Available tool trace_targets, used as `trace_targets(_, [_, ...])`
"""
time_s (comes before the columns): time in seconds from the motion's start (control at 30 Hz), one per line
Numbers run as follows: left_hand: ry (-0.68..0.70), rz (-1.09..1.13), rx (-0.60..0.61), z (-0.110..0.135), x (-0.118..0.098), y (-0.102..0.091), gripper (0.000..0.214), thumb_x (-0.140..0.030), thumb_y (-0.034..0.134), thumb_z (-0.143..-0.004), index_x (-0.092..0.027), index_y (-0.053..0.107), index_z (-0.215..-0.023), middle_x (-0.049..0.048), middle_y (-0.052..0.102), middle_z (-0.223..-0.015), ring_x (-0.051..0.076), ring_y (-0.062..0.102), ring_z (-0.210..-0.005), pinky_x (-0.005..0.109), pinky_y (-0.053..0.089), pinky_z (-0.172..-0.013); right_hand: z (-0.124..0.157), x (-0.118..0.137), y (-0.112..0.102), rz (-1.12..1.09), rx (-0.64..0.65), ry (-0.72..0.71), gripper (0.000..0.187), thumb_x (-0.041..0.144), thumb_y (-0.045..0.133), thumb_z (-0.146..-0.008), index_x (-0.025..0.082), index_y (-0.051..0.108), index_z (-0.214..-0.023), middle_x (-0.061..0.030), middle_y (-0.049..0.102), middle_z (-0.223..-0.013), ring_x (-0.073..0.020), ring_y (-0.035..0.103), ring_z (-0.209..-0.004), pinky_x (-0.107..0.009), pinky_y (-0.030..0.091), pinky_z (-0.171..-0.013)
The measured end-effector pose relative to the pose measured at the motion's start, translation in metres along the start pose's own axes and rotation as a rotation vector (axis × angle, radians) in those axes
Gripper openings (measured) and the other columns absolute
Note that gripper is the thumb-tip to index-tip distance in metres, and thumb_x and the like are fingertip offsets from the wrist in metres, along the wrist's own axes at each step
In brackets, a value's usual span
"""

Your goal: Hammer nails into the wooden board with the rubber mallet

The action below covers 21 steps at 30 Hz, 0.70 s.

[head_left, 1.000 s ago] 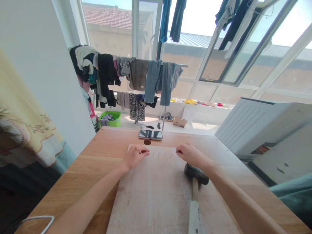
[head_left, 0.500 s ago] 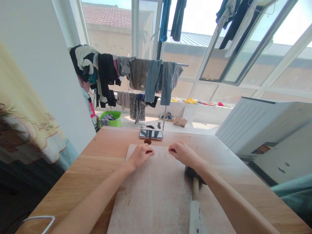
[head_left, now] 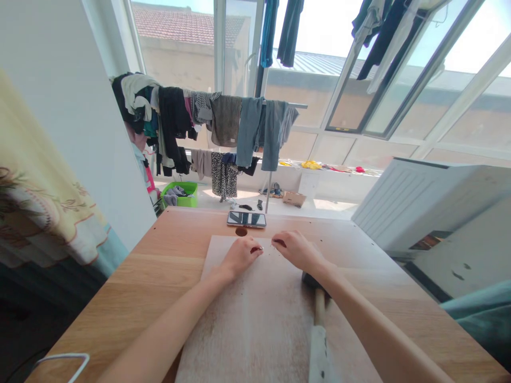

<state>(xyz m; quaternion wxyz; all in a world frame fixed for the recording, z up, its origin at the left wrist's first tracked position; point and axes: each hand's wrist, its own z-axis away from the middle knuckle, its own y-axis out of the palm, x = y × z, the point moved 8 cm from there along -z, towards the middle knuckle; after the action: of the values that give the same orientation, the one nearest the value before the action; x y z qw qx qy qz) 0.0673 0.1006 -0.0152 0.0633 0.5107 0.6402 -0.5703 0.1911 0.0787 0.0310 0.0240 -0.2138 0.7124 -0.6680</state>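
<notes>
The left hand (head_left: 242, 254) and right hand (head_left: 297, 250) face each other over the far end of the pale, scuffed board (head_left: 239, 324), fingertips curled into near-closed pinches; what either grip holds is too small to tell. A thin, roughly upright sliver (head_left: 272, 244) sits between them, just left of the right hand's fingertips and nearer that hand, while the hammer (head_left: 319, 332) lies at right, handle pointing near.
</notes>
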Motion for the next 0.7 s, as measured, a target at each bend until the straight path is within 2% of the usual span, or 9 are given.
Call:
trace_targets(0.07, [-0.018,0.018,-0.025,-0.002,-0.001,0.002,0.012,-0.018,0.066,-0.085,-0.016,0.078,-0.081,0.0041,0.068,-0.079,0.015,0.061,-0.072,0.026,0.047,-0.072,0.006,0.001,-0.007,-0.024,-0.001,0.006,0.03,0.022,0.048,-0.093,0.017,0.077,-0.086,-0.0095,0.077,-0.088,-0.0185,0.065,-0.079,-0.025,0.042,-0.07])
trace_targets(0.17, [-0.033,0.096,-0.077,0.003,-0.006,-0.007,0.013,-0.023,0.067,-0.086,-0.016,0.077,-0.081,0.0039,0.068,-0.079,0.014,0.06,-0.07,0.025,0.047,-0.071,0.018,0.004,-0.009,-0.07,0.033,0.01,0.026,0.024,0.053,-0.09,0.02,0.077,-0.082,-0.0055,0.076,-0.077,-0.0172,0.065,-0.069,-0.024,0.043,-0.065])
trace_targets(0.23, [-0.016,0.144,-0.017,0.01,-0.011,-0.012,0.015,-0.028,0.068,-0.086,-0.016,0.077,-0.083,0.0036,0.068,-0.078,0.015,0.061,-0.072,0.025,0.048,-0.072,0.025,0.01,-0.006,-0.118,0.072,-0.016,0.022,0.026,0.057,-0.088,0.023,0.078,-0.085,-0.0026,0.077,-0.078,-0.0169,0.067,-0.07,-0.024,0.046,-0.066])
trace_targets(0.3, [0.017,0.15,0.107,0.02,-0.016,-0.014,0.019,-0.034,0.073,-0.083,-0.018,0.077,-0.093,0.0039,0.069,-0.084,0.017,0.064,-0.079,0.027,0.05,-0.076,0.031,0.018,0.0,-0.178,0.12,-0.064,0.018,0.026,0.061,-0.086,0.025,0.079,-0.09,-0.0009,0.079,-0.085,-0.0171,0.069,-0.076,-0.023,0.049,-0.071])
trace_targets(0.37, [0.051,0.101,0.186,0.034,-0.018,-0.021,0.039,-0.039,0.079,-0.077,-0.021,0.073,-0.11,0.0062,0.069,-0.1,0.021,0.064,-0.093,0.032,0.051,-0.087,0.035,0.024,0.004,-0.228,0.151,-0.101,0.019,0.025,0.063,-0.086,0.024,0.079,-0.096,-0.0017,0.079,-0.092,-0.0172,0.071,-0.081,-0.023,0.051,-0.076])
trace_targets(0.43, [0.063,0.02,0.172,0.05,-0.017,-0.034,0.054,-0.04,0.081,-0.074,-0.024,0.066,-0.123,0.0086,0.065,-0.115,0.024,0.061,-0.109,0.038,0.048,-0.098,0.04,0.025,0.003,-0.254,0.152,-0.111,0.023,0.026,0.06,-0.088,0.022,0.077,-0.103,-0.0038,0.078,-0.1,-0.0177,0.071,-0.085,-0.025,0.052,-0.079])
trace_targets(0.57, [0.039,-0.107,0.088,0.094,-0.009,-0.065,0.042,-0.039,0.069,-0.087,-0.028,0.061,-0.127,0.0081,0.06,-0.125,0.024,0.058,-0.117,0.041,0.047,-0.104,0.063,0.006,-0.014,-0.246,0.022,-0.078,0.028,0.033,0.051,-0.095,0.023,0.073,-0.109,-0.0061,0.074,-0.11,-0.0213,0.067,-0.1,-0.032,0.05,-0.09])
trace_targets(0.63, [0.028,-0.163,0.055,0.125,-0.006,-0.078,0.033,-0.036,0.062,-0.092,-0.029,0.063,-0.124,0.0072,0.061,-0.124,0.023,0.061,-0.114,0.04,0.049,-0.103,0.088,-0.018,-0.02,-0.208,-0.1,0.001,0.031,0.038,0.046,-0.097,0.025,0.071,-0.112,-0.0073,0.072,-0.115,-0.023,0.066,-0.106,-0.035,0.049,-0.095])
trace_targets(0.7, [0.025,-0.229,0.027,0.157,-0.004,-0.087,0.027,-0.033,0.06,-0.093,-0.03,0.066,-0.119,0.0061,0.064,-0.122,0.023,0.061,-0.114,0.038,0.052,-0.101,0.126,-0.053,-0.02,-0.131,-0.268,0.165,0.033,0.042,0.045,-0.096,0.025,0.07,-0.109,-0.0094,0.07,-0.117,-0.0257,0.067,-0.104,-0.038,0.052,-0.093])
